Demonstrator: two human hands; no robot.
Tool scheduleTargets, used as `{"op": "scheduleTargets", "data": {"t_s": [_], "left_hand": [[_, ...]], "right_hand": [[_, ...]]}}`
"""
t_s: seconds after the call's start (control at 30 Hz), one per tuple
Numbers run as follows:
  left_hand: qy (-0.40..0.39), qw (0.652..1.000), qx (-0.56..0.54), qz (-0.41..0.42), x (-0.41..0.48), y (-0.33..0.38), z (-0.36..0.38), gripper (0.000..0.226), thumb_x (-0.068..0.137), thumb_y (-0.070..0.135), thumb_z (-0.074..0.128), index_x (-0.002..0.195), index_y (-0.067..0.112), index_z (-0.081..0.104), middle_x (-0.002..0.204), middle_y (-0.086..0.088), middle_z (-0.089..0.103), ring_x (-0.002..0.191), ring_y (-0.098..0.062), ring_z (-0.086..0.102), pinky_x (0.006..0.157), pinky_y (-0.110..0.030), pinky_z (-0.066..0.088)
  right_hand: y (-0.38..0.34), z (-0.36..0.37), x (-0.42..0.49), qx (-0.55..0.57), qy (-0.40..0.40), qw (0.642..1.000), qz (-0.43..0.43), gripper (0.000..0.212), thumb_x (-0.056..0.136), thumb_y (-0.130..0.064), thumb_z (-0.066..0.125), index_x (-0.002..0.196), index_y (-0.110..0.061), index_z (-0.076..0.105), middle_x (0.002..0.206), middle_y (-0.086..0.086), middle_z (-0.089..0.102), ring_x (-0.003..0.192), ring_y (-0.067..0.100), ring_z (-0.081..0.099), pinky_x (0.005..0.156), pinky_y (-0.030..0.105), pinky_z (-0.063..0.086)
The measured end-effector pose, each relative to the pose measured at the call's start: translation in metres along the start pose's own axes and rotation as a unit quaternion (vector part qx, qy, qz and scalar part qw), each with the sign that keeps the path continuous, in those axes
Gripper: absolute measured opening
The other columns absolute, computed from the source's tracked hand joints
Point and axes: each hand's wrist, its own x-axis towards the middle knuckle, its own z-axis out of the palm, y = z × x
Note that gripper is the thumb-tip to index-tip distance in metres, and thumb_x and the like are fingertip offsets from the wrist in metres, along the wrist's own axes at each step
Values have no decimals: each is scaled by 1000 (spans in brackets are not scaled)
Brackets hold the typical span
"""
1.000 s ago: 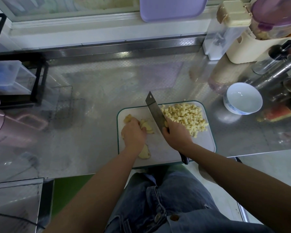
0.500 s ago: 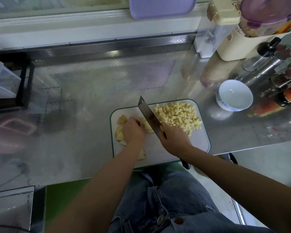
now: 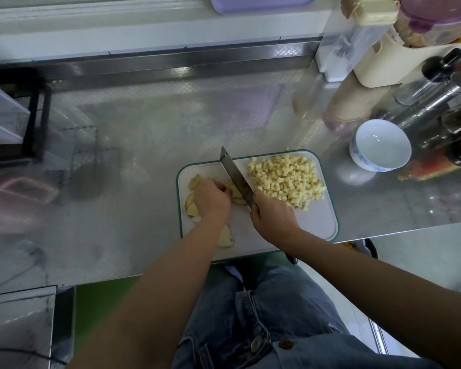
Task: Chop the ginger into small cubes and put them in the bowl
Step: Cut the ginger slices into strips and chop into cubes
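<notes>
Hardly anything has been shifted: on the table [image 3: 144,129], the board [image 3: 317,225] is kept mid-frame. The empty bowl [image 3: 381,145], upper right, is crowded by bottles [image 3: 431,102]. Most ginger is cubed in a pile [image 3: 285,179]; the knife [image 3: 234,174] is clasped by the right grip [image 3: 273,217], and uncut slices [image 3: 192,206] are pinned under the curled left grip [image 3: 212,199].
</notes>
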Motion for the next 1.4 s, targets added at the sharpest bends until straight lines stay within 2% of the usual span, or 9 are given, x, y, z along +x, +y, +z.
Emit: {"op": "scheduleTargets", "data": {"t_s": [0.1,0.2,0.3,0.43,0.57,0.9,1.03,1.17,1.4], "left_hand": [[2,1000,-10,4,-1,-2,0,14,83,19,70,94,9,72,97,-9,72,92,-24,65,71,-25,39],[-1,1000,-21,4,-2,-3,-1,14,83,18,70,94,9,72,96,-9,72,91,-24,66,70,-25,41],[-2,1000,-30,-3,-1,-2,-1,14,83,17,70,93,8,73,96,-10,72,90,-25,66,70,-26,43],[2,998,-51,-22,2,-2,0,7,80,15,72,85,10,74,89,-9,73,85,-25,68,75,-31,52],[1,998,-53,-36,3,-2,0,5,80,15,73,84,12,74,90,-7,74,86,-24,68,77,-33,54],[-23,997,-42,-54,5,1,-5,11,83,20,71,92,14,75,96,-4,73,92,-21,66,76,-28,48],[-18,997,-57,-48,3,-2,-5,8,83,21,73,86,14,73,91,-5,73,88,-21,67,74,-27,49],[3,995,-91,-34,-2,-9,-3,13,80,22,76,87,11,74,88,-6,74,84,-21,68,79,-33,53],[22,996,-81,-29,-5,-11,-1,12,83,19,70,92,15,77,92,-3,75,86,-18,68,68,-20,43]], "right_hand": [[-1,0,4,8,10,1000,-3,15,98,-21,41,103,-9,46,71,5,48,64,29,50,57,32,35],[-6,-5,13,27,14,1000,-1,22,99,-23,40,113,-8,48,81,14,60,73,35,60,59,36,44],[-5,-11,15,44,25,999,-7,24,99,-22,40,116,-7,51,75,12,58,68,32,58,55,33,40],[-1,-14,9,28,14,999,-21,16,98,-24,42,102,-11,51,66,2,50,57,22,49,51,30,33],[-1,-12,3,12,-11,999,-31,10,96,-22,43,89,-15,42,69,5,51,62,26,52,57,35,44],[-12,1,11,10,1,1000,-8,15,98,-22,41,103,-10,46,76,11,56,70,34,59,59,36,44],[-12,-2,16,49,9,999,8,24,100,-25,40,115,-8,49,79,12,61,70,31,58,59,38,48],[-8,-10,13,61,14,998,-12,20,99,-25,42,106,-9,52,72,12,60,62,29,56,54,35,45],[-9,-10,3,9,-14,999,-34,14,98,-25,41,97,-12,46,71,5,52,63,26,53,57,33,42]]}}
